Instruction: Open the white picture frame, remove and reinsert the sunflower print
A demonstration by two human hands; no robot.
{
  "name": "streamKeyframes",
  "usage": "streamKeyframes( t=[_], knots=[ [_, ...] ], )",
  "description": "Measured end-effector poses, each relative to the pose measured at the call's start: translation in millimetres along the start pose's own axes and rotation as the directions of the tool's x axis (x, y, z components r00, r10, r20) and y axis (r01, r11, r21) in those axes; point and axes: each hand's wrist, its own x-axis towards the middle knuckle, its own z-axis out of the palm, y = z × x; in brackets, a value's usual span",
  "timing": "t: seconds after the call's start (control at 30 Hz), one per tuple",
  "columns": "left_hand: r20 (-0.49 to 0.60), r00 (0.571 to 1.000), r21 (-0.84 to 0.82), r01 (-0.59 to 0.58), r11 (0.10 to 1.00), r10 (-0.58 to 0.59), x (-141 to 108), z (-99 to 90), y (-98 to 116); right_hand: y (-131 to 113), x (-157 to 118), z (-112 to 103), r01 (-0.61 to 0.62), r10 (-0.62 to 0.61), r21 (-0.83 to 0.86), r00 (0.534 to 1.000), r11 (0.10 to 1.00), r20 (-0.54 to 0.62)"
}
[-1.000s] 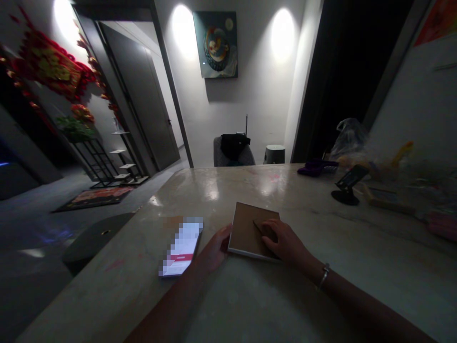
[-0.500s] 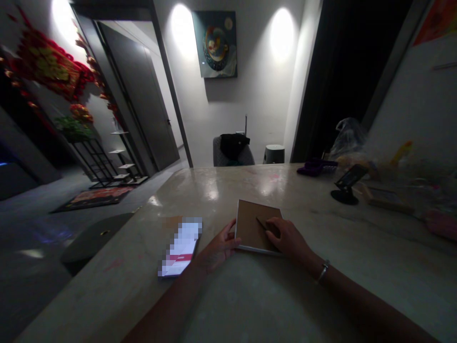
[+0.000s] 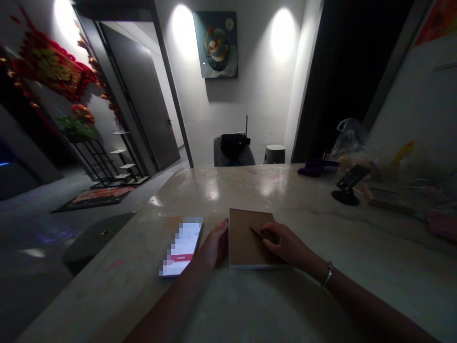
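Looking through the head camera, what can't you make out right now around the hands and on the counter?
Phone screen: pixelated in the head view, nothing readable.
Small brown piece on the brown board: the right hand covers part of it, so its full shape is hidden.
Plastic bag: dim and blurred, contents unclear.

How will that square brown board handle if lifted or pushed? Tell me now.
The square brown board looks fairly stiff, since its pale edge runs straight beside the left hand. Thin and flat, it probably won't roll or tip. On the glossy stone countertop it may slide easily.
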Motion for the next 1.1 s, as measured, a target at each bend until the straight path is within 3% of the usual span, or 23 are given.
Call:
streamKeyframes(
  t=[0.1, 0.23, 0.37, 0.63, 0.87, 1.1],
  knots=[
    [-0.239, 0.968, 0.046, -0.068, 0.997, 0.077, 11.8, -8.0, 0.2, -10.3, -3.2, -2.5, 0.071, -0.07, -0.011, 0.993, 0.997, 0.093],
    [-0.277, 0.953, 0.071, -0.107, 0.992, 0.123, 18.5, -14.3, 0.3, -17.8, -4.3, -8.4, 0.133, -0.131, 0.004, 0.974, 0.991, 0.182],
    [-0.325, 0.936, 0.094, -0.11, 0.989, 0.135, 20.3, -18.0, -0.6, -17.5, -3.5, -10.9, 0.134, -0.138, 0.031, 0.972, 0.99, 0.191],
    [-0.337, 0.938, 0.053, -0.062, 0.997, 0.076, 17.7, -13.0, 1.3, -5.1, -3.1, 0.5, 0.118, -0.129, 0.104, 0.986, 0.988, 0.106],
    [-0.257, 0.965, 0.024, 0.064, 0.998, -0.056, 7.7, -3.8, 0.5, 3.0, -0.4, 4.9, 0.108, -0.112, 0.108, 0.993, 0.988, 0.038],
    [-0.237, 0.964, 0.009, 0.123, 0.992, -0.118, 6.3, -0.8, -0.1, 2.0, -0.9, 4.7, 0.075, -0.075, 0.116, 0.997, 0.99, 0.0]
  ],
)
